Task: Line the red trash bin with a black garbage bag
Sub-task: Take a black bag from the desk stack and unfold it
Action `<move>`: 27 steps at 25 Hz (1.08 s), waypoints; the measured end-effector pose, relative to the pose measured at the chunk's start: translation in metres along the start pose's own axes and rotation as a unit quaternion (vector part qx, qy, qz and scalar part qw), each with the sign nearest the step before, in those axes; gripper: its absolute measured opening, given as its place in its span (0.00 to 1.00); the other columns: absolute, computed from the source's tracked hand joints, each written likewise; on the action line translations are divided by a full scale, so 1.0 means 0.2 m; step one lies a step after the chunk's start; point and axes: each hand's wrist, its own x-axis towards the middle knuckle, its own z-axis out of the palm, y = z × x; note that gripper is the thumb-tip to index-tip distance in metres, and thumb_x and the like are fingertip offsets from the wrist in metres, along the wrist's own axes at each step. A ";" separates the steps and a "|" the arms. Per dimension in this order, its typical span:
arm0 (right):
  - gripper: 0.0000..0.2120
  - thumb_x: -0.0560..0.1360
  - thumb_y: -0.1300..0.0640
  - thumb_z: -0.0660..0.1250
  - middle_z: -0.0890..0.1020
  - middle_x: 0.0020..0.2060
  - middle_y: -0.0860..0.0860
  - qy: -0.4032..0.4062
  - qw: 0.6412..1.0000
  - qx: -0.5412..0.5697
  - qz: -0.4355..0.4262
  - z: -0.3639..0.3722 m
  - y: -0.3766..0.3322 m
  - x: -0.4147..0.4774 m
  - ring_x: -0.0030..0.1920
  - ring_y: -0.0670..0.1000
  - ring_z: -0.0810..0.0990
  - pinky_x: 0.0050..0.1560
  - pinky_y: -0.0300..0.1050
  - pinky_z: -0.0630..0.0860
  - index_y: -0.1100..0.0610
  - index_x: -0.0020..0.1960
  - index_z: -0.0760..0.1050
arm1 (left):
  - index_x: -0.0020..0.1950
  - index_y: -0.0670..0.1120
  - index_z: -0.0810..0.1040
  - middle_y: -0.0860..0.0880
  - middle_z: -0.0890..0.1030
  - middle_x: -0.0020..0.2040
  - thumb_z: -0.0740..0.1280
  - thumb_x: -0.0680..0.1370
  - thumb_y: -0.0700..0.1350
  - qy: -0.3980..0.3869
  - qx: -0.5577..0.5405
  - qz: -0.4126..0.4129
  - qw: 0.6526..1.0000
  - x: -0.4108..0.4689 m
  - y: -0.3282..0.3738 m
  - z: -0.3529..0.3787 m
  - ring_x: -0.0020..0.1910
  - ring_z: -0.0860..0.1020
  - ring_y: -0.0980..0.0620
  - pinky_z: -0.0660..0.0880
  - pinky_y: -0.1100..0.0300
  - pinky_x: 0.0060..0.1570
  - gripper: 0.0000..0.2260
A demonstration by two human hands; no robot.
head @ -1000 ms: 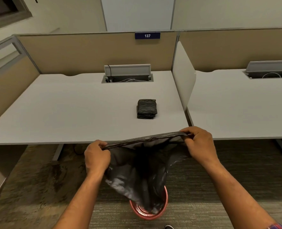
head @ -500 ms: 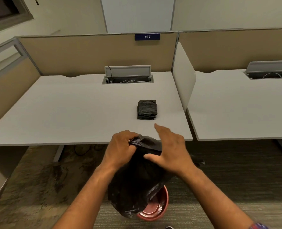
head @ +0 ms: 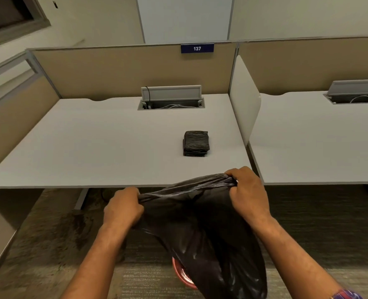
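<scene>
Both hands, the left hand [head: 123, 209] and right hand [head: 248, 192], pinch the black bag's [head: 202, 229] bunched mouth above the red bin [head: 182, 274] at 6 o'clock. Opening is underway. Next, the mouth likely needs spreading over the rim.

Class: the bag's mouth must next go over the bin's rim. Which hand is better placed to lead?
Probably the right hand: it grips the black bag almost above the red bin. The left hand holds the other end, off to the side.
</scene>
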 end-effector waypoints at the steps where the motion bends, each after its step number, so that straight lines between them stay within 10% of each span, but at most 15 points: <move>1: 0.20 0.78 0.67 0.65 0.82 0.53 0.52 0.008 1.000 -0.005 0.003 0.00 0.03 -0.01 0.52 0.51 0.80 0.50 0.43 0.75 0.53 0.65 0.82 | 0.53 0.51 0.81 0.47 0.83 0.48 0.69 0.79 0.41 0.012 -0.061 -0.029 0.998 0.01 -0.04 0.01 0.43 0.82 0.48 0.82 0.50 0.47 0.06; 6: 0.20 0.74 0.71 0.63 0.85 0.48 0.53 0.057 0.998 0.026 0.003 -0.04 0.05 -0.05 0.47 0.51 0.82 0.48 0.43 0.78 0.58 0.60 0.83 | 0.63 0.45 0.82 0.45 0.82 0.55 0.63 0.77 0.28 0.141 -0.343 -0.068 0.926 -0.04 -0.01 0.00 0.53 0.82 0.41 0.76 0.52 0.49 0.19; 10: 0.21 0.70 0.75 0.62 0.84 0.45 0.53 0.127 0.984 0.064 -0.107 -0.09 0.01 -0.16 0.43 0.52 0.82 0.43 0.44 0.81 0.61 0.58 0.82 | 0.59 0.37 0.83 0.47 0.83 0.51 0.66 0.77 0.30 0.404 -0.294 0.160 0.851 -0.15 0.03 -0.07 0.50 0.81 0.46 0.79 0.54 0.49 0.13; 12: 0.17 0.73 0.70 0.63 0.84 0.45 0.53 0.026 0.996 0.009 -0.083 -0.04 0.06 -0.19 0.42 0.55 0.82 0.41 0.52 0.81 0.56 0.57 0.80 | 0.61 0.40 0.85 0.47 0.86 0.52 0.69 0.79 0.36 0.329 -0.210 0.252 0.886 -0.10 -0.03 -0.03 0.51 0.83 0.48 0.80 0.54 0.50 0.11; 15: 0.14 0.76 0.63 0.62 0.86 0.45 0.51 -0.158 0.984 -0.057 0.052 0.05 0.23 -0.22 0.41 0.52 0.81 0.44 0.54 0.81 0.47 0.54 0.78 | 0.59 0.52 0.87 0.48 0.89 0.53 0.69 0.77 0.36 0.082 -0.099 0.163 0.978 -0.02 -0.11 0.09 0.54 0.86 0.45 0.81 0.51 0.53 0.17; 27: 0.19 0.69 0.73 0.63 0.80 0.37 0.48 -0.148 0.979 -0.011 0.139 0.29 0.58 -0.38 0.39 0.53 0.78 0.39 0.54 0.74 0.49 0.47 0.72 | 0.60 0.55 0.88 0.54 0.85 0.50 0.71 0.76 0.37 -0.013 -0.089 0.176 0.980 0.04 -0.24 0.49 0.51 0.82 0.52 0.81 0.52 0.53 0.18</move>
